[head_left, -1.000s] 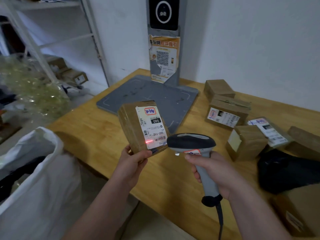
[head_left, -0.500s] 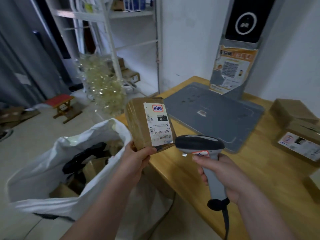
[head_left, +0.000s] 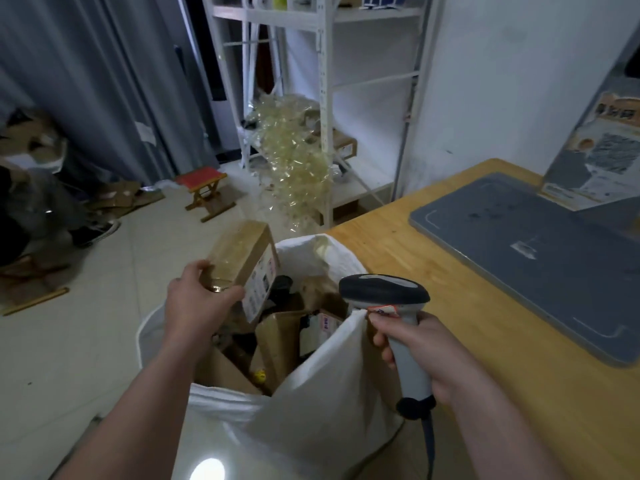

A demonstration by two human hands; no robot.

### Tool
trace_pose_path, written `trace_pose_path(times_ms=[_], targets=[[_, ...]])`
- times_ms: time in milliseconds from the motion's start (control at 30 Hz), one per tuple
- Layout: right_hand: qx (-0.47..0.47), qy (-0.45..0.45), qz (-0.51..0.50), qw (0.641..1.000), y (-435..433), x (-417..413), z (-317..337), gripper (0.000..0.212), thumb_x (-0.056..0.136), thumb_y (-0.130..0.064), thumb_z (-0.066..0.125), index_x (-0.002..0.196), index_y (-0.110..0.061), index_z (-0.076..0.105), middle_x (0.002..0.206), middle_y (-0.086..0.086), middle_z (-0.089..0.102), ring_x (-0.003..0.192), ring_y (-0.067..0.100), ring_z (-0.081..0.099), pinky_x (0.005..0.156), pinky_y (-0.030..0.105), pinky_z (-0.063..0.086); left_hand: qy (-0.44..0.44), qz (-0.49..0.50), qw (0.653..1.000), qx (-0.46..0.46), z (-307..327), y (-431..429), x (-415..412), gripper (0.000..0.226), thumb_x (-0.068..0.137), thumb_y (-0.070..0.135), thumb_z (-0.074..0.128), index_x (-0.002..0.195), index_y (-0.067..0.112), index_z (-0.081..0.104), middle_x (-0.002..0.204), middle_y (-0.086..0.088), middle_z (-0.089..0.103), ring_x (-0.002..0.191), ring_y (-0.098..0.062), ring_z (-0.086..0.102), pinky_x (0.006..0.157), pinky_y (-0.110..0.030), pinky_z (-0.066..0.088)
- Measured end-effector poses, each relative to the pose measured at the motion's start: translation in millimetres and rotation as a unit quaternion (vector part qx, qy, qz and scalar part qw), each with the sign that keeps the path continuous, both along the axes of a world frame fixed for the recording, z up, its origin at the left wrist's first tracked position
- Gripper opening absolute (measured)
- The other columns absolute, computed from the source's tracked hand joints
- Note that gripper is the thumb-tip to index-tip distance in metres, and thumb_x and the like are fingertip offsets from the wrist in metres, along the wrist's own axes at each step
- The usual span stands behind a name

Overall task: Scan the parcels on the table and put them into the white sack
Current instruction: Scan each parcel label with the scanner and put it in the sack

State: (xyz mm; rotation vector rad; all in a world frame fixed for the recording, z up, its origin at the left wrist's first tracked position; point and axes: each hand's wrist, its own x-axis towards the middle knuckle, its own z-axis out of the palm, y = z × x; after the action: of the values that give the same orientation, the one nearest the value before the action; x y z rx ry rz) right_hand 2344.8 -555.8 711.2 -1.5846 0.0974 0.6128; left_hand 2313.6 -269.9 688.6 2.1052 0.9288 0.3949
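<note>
The left hand (head_left: 199, 301) holds a brown taped parcel (head_left: 242, 261) over the open mouth of the white sack (head_left: 329, 393). Its grip is closed round the parcel's near end, with the thumb on the side facing the camera and the fingers curled over the far edge. The parcel is tilted, and its white label faces right and downward toward the sack's inside. It is in the air above the far left part of the rim, clear of the boxes (head_left: 280, 341) that already lie in the sack. The right hand (head_left: 426, 355) has its grip wrapped tight round the handle of the grey scanner (head_left: 382, 292), whose dark head points left over the sack. A peak of the sack's rim rises to the scanner's neck beside the forefinger; whether the fingers pinch it cannot be told. The sack stands on the floor against the edge of the wooden counter (head_left: 485, 323), which carries a grey mat (head_left: 536, 265).
</note>
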Motion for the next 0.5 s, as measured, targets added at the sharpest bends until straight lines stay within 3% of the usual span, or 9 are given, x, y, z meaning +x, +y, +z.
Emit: trace_pose_path(times_ms=[100, 200, 333, 500], targets=[[-0.015, 0.004, 0.027, 1.000, 35, 6, -11, 0.015, 0.084, -0.023, 0.073, 0.090, -0.011, 0.067, 0.077, 0.004, 0.064, 0.055, 0.012, 0.058, 0.055, 0.026, 0.047, 0.110, 0.023, 0.989, 0.098, -8, 27, -2, 0.077, 0.066, 0.051, 0.072, 0.136, 0.029, 0.046, 0.117, -0.012, 0.049, 0.103, -0.034, 0.053, 0.076, -0.046, 0.056], [-0.024, 0.015, 0.051, 0.998, 66, 12, -21, 0.015, 0.084, -0.023, 0.074, 0.096, -0.017, 0.066, 0.082, -0.001, 0.066, 0.057, 0.011, 0.062, 0.055, 0.025, 0.048, 0.178, 0.022, 0.971, 0.155, -15, 43, 1, 0.070, 0.072, 0.057, 0.068, 0.133, 0.026, 0.049, 0.110, -0.012, 0.046, 0.108, -0.038, 0.049, 0.082, -0.046, 0.052], [-0.050, 0.017, 0.099, 0.994, 93, 21, -32, 0.025, 0.083, -0.030, 0.074, 0.105, -0.023, 0.065, 0.093, -0.001, 0.067, 0.068, 0.014, 0.067, 0.062, 0.028, 0.050, 0.259, 0.010, 0.954, 0.154, -33, 59, 13, 0.061, 0.075, 0.062, 0.063, 0.120, 0.020, 0.056, 0.099, -0.009, 0.040, 0.104, -0.036, 0.049, 0.082, -0.043, 0.050], [-0.086, 0.035, 0.118, 0.989, 106, 31, -43, 0.027, 0.083, -0.032, 0.074, 0.106, -0.022, 0.063, 0.091, 0.001, 0.067, 0.066, 0.012, 0.067, 0.060, 0.027, 0.050, 0.329, -0.028, 0.922, 0.201, -68, 77, 34, 0.059, 0.081, 0.061, 0.058, 0.117, 0.014, 0.054, 0.111, -0.016, 0.047, 0.105, -0.034, 0.048, 0.090, -0.040, 0.040]])
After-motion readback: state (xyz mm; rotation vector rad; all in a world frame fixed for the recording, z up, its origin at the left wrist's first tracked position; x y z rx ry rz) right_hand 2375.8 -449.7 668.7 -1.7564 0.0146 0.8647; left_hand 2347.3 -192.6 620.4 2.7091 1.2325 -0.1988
